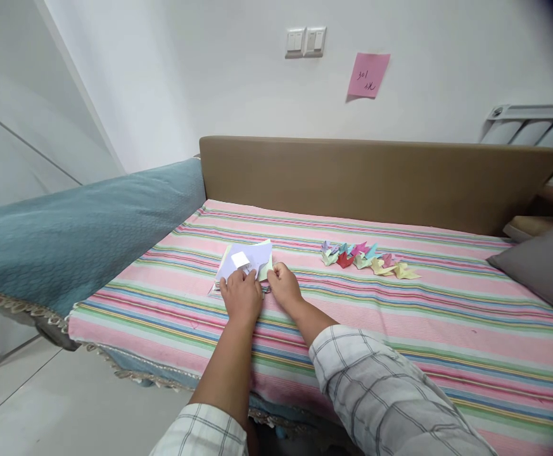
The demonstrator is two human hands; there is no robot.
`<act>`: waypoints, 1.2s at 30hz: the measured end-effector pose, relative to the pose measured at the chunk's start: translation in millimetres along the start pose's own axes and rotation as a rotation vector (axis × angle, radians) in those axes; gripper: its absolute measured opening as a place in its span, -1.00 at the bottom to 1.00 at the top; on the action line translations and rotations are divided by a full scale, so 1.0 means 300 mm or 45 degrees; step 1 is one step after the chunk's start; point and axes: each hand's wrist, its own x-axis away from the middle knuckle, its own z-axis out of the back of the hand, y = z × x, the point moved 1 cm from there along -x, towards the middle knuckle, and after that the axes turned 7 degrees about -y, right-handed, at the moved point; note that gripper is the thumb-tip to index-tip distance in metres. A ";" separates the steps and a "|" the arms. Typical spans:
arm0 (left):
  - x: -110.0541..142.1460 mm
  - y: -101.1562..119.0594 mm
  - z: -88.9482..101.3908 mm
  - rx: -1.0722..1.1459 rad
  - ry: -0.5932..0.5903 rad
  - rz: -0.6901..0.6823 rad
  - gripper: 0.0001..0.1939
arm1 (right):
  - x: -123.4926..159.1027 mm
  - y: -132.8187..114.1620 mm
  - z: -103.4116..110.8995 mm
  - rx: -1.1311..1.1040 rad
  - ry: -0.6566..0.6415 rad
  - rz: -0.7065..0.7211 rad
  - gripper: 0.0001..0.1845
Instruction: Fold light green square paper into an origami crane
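A stack of coloured paper sheets (220, 273) lies on the striped cover, with a lilac sheet (259, 253) on top and a small white piece (241, 260) on it. My left hand (242, 296) rests over the front edge of the stack, its fingers spread and lying on the paper. At the stack's right side, my right hand (284, 288) pinches the corner of a pale green sheet (266, 268). That sheet shows partly from under the lilac one, and its pinched corner is hidden by my fingers.
Several folded paper birds (362, 258) in mixed colours stand in rows to the right. The pink striped cover (400, 316) lies over a sofa with a brown backrest (352, 180) and a blue-draped armrest (90, 221). A grey cushion (546, 266) sits at the far right.
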 end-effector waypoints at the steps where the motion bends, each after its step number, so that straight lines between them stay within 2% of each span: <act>1: -0.001 -0.001 -0.001 -0.001 0.000 0.002 -0.66 | -0.002 0.004 0.000 -0.036 0.015 -0.028 -0.89; 6: -0.002 -0.004 -0.005 0.019 0.004 0.007 -0.65 | -0.008 0.023 0.002 -0.304 0.101 -0.189 -0.83; 10: -0.002 -0.004 -0.004 0.034 0.006 0.010 -0.65 | -0.007 0.042 0.041 -0.504 0.215 -0.286 -0.79; 15: -0.004 -0.003 0.001 0.024 -0.012 -0.005 -0.65 | 0.034 0.084 0.154 -0.652 0.323 -0.381 -0.80; 20: -0.002 0.007 0.017 0.019 -0.039 -0.021 -0.61 | 0.152 0.149 0.290 -0.706 0.357 -0.506 -0.84; 23: 0.020 0.035 0.042 0.106 0.082 -0.050 -0.54 | 0.242 0.189 0.368 -0.696 0.338 -0.600 -0.86; 25: 0.053 0.073 0.057 0.210 0.196 -0.184 -0.52 | 0.300 0.211 0.416 -0.690 0.333 -0.659 -0.90; 26: 0.077 0.099 0.060 0.274 0.208 -0.323 -0.53 | 0.328 0.220 0.439 -0.688 0.335 -0.682 -0.93; 28: 0.138 0.158 0.053 0.424 0.103 -0.671 -0.62 | 0.383 0.233 0.476 -0.700 0.344 -0.723 -0.94; 30: 0.210 0.217 0.029 0.485 -0.111 -0.927 -0.71 | 0.437 0.236 0.502 -0.764 0.351 -0.786 -0.92; 31: 0.245 0.242 0.014 0.471 -0.204 -0.988 -0.70 | 0.465 0.233 0.509 -0.806 0.346 -0.808 -0.93; 33: 0.306 0.282 -0.016 0.377 -0.340 -1.075 -0.52 | 0.521 0.221 0.512 -0.885 0.339 -0.866 -0.94; 35: 0.345 0.307 -0.037 0.280 -0.385 -1.085 -0.40 | 0.580 0.203 0.502 -0.966 0.329 -0.912 -0.94; 36: 0.356 0.315 -0.044 0.241 -0.396 -1.078 -0.41 | 0.611 0.195 0.495 -1.000 0.314 -0.932 -0.93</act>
